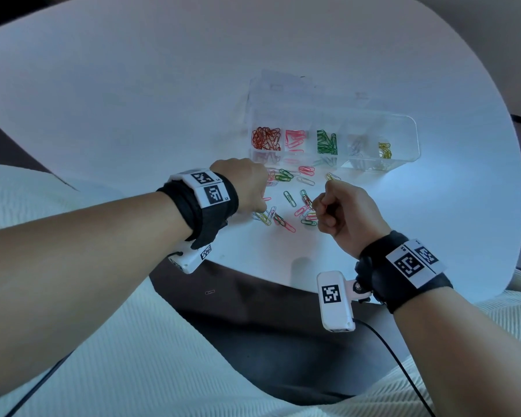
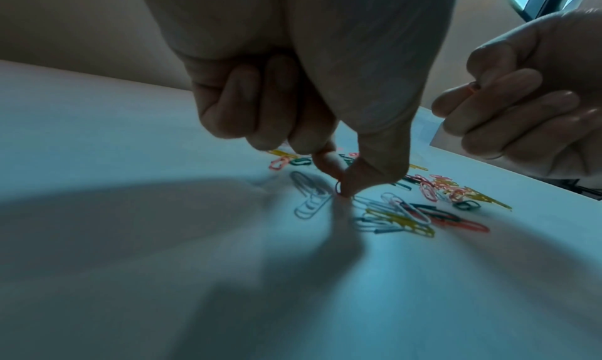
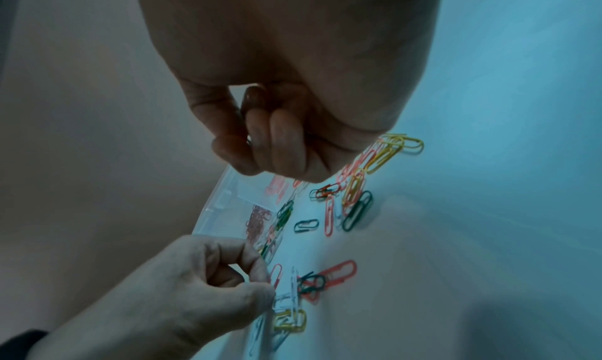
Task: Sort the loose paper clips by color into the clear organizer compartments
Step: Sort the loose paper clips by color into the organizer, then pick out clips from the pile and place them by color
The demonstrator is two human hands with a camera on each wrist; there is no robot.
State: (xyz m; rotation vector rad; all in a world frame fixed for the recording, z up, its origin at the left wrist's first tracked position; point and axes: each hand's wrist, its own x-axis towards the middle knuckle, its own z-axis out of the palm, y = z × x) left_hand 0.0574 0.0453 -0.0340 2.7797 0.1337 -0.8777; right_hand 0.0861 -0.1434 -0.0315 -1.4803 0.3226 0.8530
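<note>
Loose paper clips in mixed colours lie scattered on the white table between my hands. Behind them stands the clear organizer, its compartments holding red, pink, green, white and yellow clips from left to right. My left hand reaches down at the left of the pile. Its thumb and forefinger pinch a reddish clip that still touches the table. My right hand hovers to the right, fingers curled, pinching a red clip.
The organizer's clear lid lies open behind it. The table's front edge curves just below my wrists. One clip lies on the dark surface below the table. A black cable trails from my right wrist camera.
</note>
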